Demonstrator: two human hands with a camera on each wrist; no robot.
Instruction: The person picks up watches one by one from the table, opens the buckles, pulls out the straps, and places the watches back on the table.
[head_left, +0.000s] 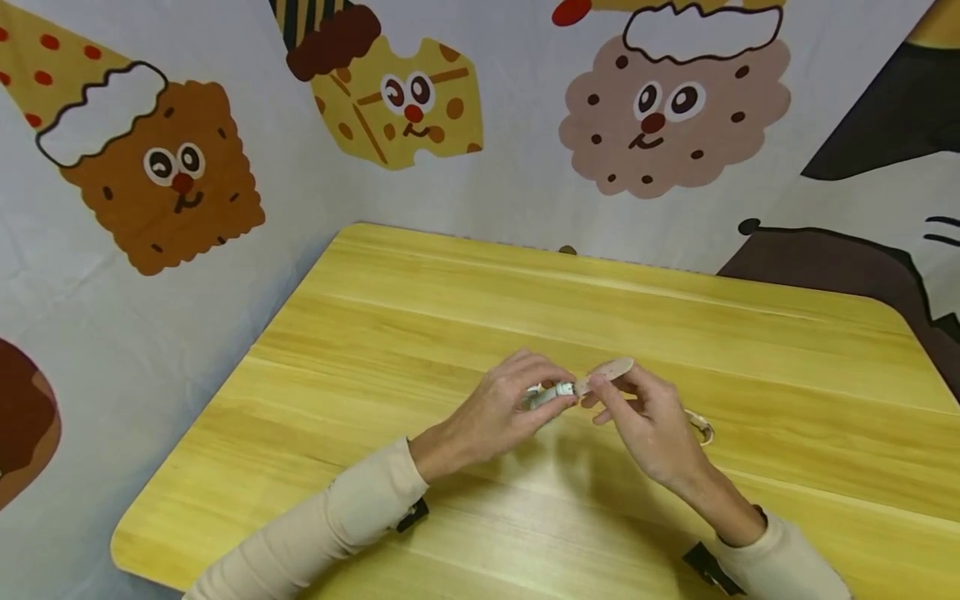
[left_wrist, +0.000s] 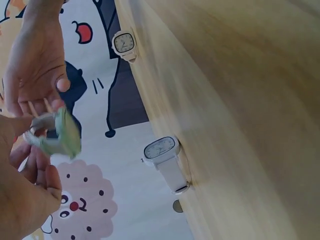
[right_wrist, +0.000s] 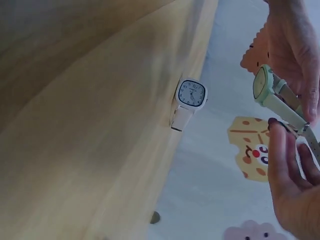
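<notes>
Both hands hold a pale green wristwatch in the air over the table. My left hand (head_left: pixel 498 404) grips it near the buckle (head_left: pixel 565 389), with the thumb on the near side and the fingers around the far side. My right hand (head_left: pixel 656 421) pinches the free strap end (head_left: pixel 617 369) between thumb and fingers, and this end points up to the right. In the right wrist view the round watch case (right_wrist: pixel 262 84) hangs out beyond the left fingers, and the strap bends into a loop. The left hand hides most of the case in the head view.
In the left wrist view a white watch (left_wrist: pixel 161 147) and a beige watch (left_wrist: pixel 124 44) stand apart on the wooden table (head_left: pixel 360 333). Behind the right hand a light strap (head_left: pixel 701 427) shows partly. A cartoon-printed cloth (head_left: pixel 517 192) backs the table.
</notes>
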